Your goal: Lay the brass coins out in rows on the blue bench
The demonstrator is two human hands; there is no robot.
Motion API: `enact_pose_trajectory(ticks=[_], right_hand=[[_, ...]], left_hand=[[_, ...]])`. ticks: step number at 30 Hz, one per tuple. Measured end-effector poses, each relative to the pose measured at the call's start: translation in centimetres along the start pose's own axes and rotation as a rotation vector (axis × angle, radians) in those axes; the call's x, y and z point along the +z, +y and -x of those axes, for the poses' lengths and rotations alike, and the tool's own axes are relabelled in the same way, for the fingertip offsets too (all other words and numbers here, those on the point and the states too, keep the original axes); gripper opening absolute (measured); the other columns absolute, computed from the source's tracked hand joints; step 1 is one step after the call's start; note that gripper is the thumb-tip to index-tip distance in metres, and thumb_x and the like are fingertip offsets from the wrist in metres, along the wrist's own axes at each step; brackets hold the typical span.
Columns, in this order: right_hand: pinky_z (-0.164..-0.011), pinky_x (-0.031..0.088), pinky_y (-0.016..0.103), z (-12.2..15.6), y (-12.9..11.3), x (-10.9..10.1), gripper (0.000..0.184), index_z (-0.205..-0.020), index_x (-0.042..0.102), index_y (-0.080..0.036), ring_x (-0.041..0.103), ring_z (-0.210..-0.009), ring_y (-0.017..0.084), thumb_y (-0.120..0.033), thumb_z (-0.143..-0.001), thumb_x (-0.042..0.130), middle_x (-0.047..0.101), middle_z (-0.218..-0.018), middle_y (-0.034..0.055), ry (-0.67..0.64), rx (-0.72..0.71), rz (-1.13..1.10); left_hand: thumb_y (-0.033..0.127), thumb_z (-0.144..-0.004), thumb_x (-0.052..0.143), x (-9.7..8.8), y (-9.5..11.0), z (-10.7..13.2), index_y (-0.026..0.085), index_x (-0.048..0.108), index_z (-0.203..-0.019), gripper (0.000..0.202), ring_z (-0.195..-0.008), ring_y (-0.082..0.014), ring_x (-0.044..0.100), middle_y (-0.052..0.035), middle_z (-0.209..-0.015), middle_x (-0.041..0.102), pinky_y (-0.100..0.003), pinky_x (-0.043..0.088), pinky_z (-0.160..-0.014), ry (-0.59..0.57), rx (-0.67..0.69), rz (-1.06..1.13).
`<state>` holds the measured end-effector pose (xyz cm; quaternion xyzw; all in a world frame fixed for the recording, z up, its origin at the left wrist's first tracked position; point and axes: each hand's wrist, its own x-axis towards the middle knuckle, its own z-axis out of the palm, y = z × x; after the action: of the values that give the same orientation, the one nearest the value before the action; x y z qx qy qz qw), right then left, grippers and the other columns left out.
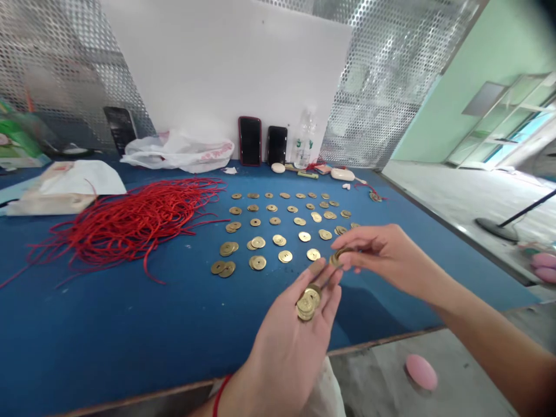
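left hand [286, 353] at lower centre, palm up and mostly open with the fingers slightly curled, carrying a loose stack of round brass coins [306, 305] near the base of the fingers; a thin red cord bracelet [219, 397] circles the wrist. right hand [382, 255], entering from the right of the frame, nearly closed, its thumb and fingertips pinching a small bunch of brass coins [339, 256] just above the left hand. rows of flat brass coins [274, 220] lie spread across the centre of a blue tabletop [108, 324], the nearest just beyond the hands. a tangled heap of thin red cord [117, 226] lies at left of the frame. risks: the unsecured stack could slide from the shallow palm if the left hand tilts; a coin slipping from the pinch could strike the rows and knock them out of line; a dropped coin rolling on its rim could cross the near table edge [386, 340] to the grey floor [369, 376], where a pink oval object [421, 372] lies.
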<state>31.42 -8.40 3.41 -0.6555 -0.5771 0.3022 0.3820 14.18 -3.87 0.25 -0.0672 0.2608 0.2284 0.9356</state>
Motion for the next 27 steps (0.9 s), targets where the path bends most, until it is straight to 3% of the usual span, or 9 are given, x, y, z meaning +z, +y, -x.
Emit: enact_pose_trajectory(ticks=[2, 3, 4, 6, 9, 14, 23, 27], right_hand=[[-0.062, 0.053, 0.027, -0.7, 0.9, -1.0, 0.021, -0.092, 0.069, -0.018, 0.066, -0.069, 0.016, -0.034, -0.079, 0.067, 0.072, -0.078, 0.0036, 0.082, -0.003, 0.060], [-0.062, 0.053, 0.027, -1.0, 1.6, -1.4, 0.020, -0.090, 0.069, -0.018, 0.066, -0.070, 0.016, -0.034, -0.079, 0.066, 0.072, -0.079, 0.0039, 0.104, -0.001, 0.100], [-0.062, 0.052, 0.027, -1.4, 2.3, -1.7, 0.019, -0.089, 0.069, -0.017, 0.065, -0.070, 0.016, -0.033, -0.079, 0.066, 0.072, -0.078, 0.0040, 0.106, 0.010, 0.134], [-0.059, 0.051, 0.026, -2.1, 3.7, -1.9, 0.017, -0.087, 0.068, -0.017, 0.063, -0.067, 0.014, -0.032, -0.080, 0.064, 0.070, -0.075, 0.0033, 0.062, 0.055, 0.159], [-0.056, 0.050, 0.025, -3.1, 5.2, -1.9, 0.017, -0.085, 0.066, -0.016, 0.059, -0.062, 0.012, -0.032, -0.079, 0.064, 0.066, -0.070, 0.0018, -0.041, 0.120, 0.126], [-0.058, 0.051, 0.025, -3.7, 5.6, -1.7, 0.019, -0.086, 0.064, -0.015, 0.057, -0.064, 0.011, -0.033, -0.078, 0.064, 0.063, -0.072, 0.0016, -0.085, 0.171, 0.025], [-0.059, 0.049, 0.028, -3.8, 5.6, -1.6, 0.023, -0.086, 0.062, -0.016, 0.056, -0.065, 0.013, -0.036, -0.076, 0.066, 0.063, -0.073, 0.0019, -0.066, 0.193, 0.031], [-0.065, 0.047, 0.030, -3.5, 5.6, -1.6, 0.025, -0.090, 0.065, -0.017, 0.054, -0.068, 0.014, -0.037, -0.074, 0.068, 0.061, -0.074, 0.0011, -0.104, 0.095, 0.159]], left_hand=[[0.010, -0.087, 0.017, -0.2, 0.8, 1.0, 0.009, 0.066, -0.108, 0.053, -0.113, -0.0216, 0.062, -0.0181, -0.126, 0.062, -0.029, 0.057, -0.079, 0.045, -0.024, 0.036], [0.002, -0.080, 0.003, -0.3, 1.3, 1.6, 0.008, 0.065, -0.110, 0.069, -0.117, -0.0206, 0.058, -0.0158, -0.129, 0.061, -0.032, 0.057, -0.075, 0.041, -0.017, 0.067], [-0.007, -0.067, -0.011, -0.3, 1.7, 2.1, 0.001, 0.060, -0.112, 0.084, -0.118, -0.0187, 0.053, -0.0150, -0.127, 0.059, -0.036, 0.052, -0.069, 0.042, -0.003, 0.095], [0.006, -0.085, 0.009, -0.1, 2.3, 2.8, 0.008, 0.063, -0.115, 0.062, -0.112, -0.0205, 0.062, -0.0184, -0.130, 0.061, -0.030, 0.057, -0.076, 0.066, 0.050, 0.096], [0.010, -0.090, 0.031, 0.1, 2.8, 2.8, 0.007, 0.059, -0.121, 0.041, -0.103, -0.0227, 0.068, -0.0230, -0.117, 0.067, -0.029, 0.058, -0.084, 0.125, 0.199, 0.028], [0.011, -0.093, 0.030, -0.4, 3.3, 1.7, 0.005, 0.060, -0.119, 0.040, -0.103, -0.0289, 0.067, -0.0231, -0.111, 0.070, -0.038, 0.061, -0.080, 0.113, 0.264, 0.001], [0.015, -0.095, 0.028, -0.6, 3.5, 1.9, 0.008, 0.061, -0.118, 0.041, -0.102, -0.0279, 0.068, -0.0206, -0.114, 0.069, -0.035, 0.063, -0.076, 0.148, 0.206, 0.038], [0.015, -0.096, 0.029, -0.5, 3.5, 1.9, 0.008, 0.056, -0.126, 0.041, -0.102, -0.0245, 0.068, -0.0177, -0.112, 0.071, -0.032, 0.061, -0.080, 0.125, 0.201, 0.015]])
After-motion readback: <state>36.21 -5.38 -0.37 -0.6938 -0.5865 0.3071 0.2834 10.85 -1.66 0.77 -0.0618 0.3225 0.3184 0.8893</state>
